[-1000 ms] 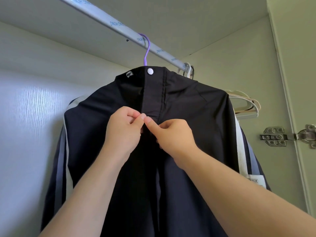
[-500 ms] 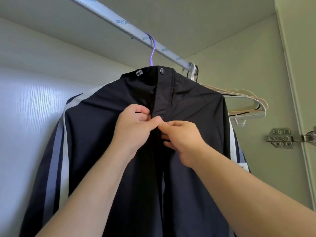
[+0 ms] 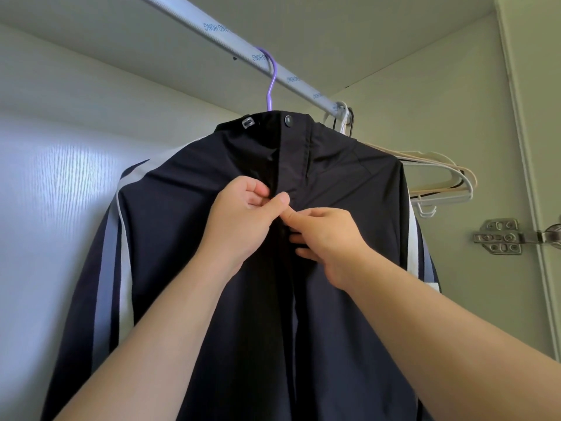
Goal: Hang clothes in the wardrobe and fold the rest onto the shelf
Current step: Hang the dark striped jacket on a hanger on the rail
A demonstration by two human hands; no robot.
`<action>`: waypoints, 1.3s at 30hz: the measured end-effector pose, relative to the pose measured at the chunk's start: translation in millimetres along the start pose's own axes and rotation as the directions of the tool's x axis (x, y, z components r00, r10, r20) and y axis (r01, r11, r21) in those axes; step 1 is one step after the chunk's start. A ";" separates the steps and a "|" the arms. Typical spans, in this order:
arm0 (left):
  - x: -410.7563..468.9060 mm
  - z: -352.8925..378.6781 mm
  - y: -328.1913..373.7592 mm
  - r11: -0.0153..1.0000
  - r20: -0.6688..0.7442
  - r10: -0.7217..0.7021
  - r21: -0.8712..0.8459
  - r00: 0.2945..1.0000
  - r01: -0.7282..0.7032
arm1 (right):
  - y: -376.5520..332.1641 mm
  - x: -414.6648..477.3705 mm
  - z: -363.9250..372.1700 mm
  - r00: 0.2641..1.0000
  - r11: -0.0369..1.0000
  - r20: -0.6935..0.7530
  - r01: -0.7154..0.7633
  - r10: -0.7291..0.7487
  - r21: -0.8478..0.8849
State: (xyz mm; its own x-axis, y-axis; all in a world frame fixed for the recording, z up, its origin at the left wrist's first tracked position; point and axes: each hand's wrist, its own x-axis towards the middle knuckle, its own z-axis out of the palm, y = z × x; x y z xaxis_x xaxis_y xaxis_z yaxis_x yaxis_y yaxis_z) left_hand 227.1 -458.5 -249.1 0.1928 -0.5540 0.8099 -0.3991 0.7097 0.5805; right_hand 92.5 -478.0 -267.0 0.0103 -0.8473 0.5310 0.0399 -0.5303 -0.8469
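Pinching jacket still, left hand, right hand

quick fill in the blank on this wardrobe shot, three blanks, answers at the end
The dark jacket hangs from a hanger hook that is ____ in colour.
The empty hangers sit on the rail to the ____ of the jacket in the picture.
The left hand and the right hand pinch the jacket's front, so ____ hands are on it.
Answers: purple; right; two.
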 end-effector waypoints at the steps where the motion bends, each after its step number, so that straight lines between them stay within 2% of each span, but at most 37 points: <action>1: -2.7 -1.2 -1.6 1.000 -0.015 0.005 -0.011 1.000 -0.005 | 2.8 -1.3 -0.1 1.000 1.000 0.003 0.012 -0.012 -0.015; 4: -16.6 -3.3 -15.2 1.000 -0.074 -0.013 -0.013 0.997 0.012 | 18.5 -7.3 -2.9 1.000 0.998 0.011 0.028 -0.028 -0.059; 7: -45.7 -2.0 -43.6 0.998 -0.074 -0.064 0.011 0.995 0.065 | 50.5 -17.7 -8.1 1.000 0.990 0.024 0.009 -0.005 -0.144; 10: -89.8 1.3 -80.2 0.987 -0.042 -0.140 0.075 0.989 0.143 | 95.7 -37.3 -15.2 0.996 0.968 0.047 -0.056 0.069 -0.245; 13: -141.2 4.9 -123.3 0.955 -0.006 -0.275 0.116 0.961 0.274 | 148.7 -64.9 -21.1 0.983 0.939 0.064 -0.146 0.174 -0.312; 18: -242.7 5.7 -207.1 0.806 0.040 -0.563 0.245 0.825 0.539 | 250.6 -125.1 -26.7 0.912 0.861 0.060 -0.358 0.405 -0.360; 21: -294.0 4.5 -253.2 0.686 0.100 -0.715 0.291 0.691 0.667 | 301.3 -156.5 -25.1 0.831 0.785 0.046 -0.504 0.555 -0.359; 24: -325.1 5.1 -280.9 0.590 0.093 -0.797 0.329 0.596 0.738 | 334.2 -179.5 -20.2 0.734 0.695 0.007 -0.641 0.680 -0.325; 28: -340.4 10.3 -293.9 0.424 0.062 -0.906 0.113 0.419 0.899 | 353.0 -196.9 -10.8 0.628 0.603 -0.003 -0.749 0.778 -0.275; 32: -348.8 14.7 -311.5 0.249 0.101 -0.961 -0.079 0.256 0.965 | 366.5 -201.7 2.1 0.506 0.500 -0.032 -0.859 0.862 -0.110; 35: -350.1 19.8 -313.3 0.098 0.203 -0.963 -0.344 0.176 0.934 | 375.5 -205.6 10.0 0.411 0.408 0.029 -0.910 0.911 0.077; 37: -352.5 21.9 -313.1 -0.014 0.236 -0.964 -0.501 0.121 0.865 | 379.4 -208.4 12.1 0.391 0.371 0.077 -0.908 0.917 0.196; 39: -358.2 21.9 -316.3 -0.057 0.267 -0.955 -0.588 0.127 0.807 | 382.6 -210.6 11.9 0.392 0.338 0.124 -0.886 0.911 0.317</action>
State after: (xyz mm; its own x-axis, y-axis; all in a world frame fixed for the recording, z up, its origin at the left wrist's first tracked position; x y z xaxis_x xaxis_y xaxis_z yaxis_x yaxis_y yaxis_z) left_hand 264.6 -494.1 -724.6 0.1668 -0.8646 -0.4739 0.7051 -0.2313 0.6703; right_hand 117.5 -502.1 -702.5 0.1640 -0.8121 -0.5601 0.3209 0.5808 -0.7481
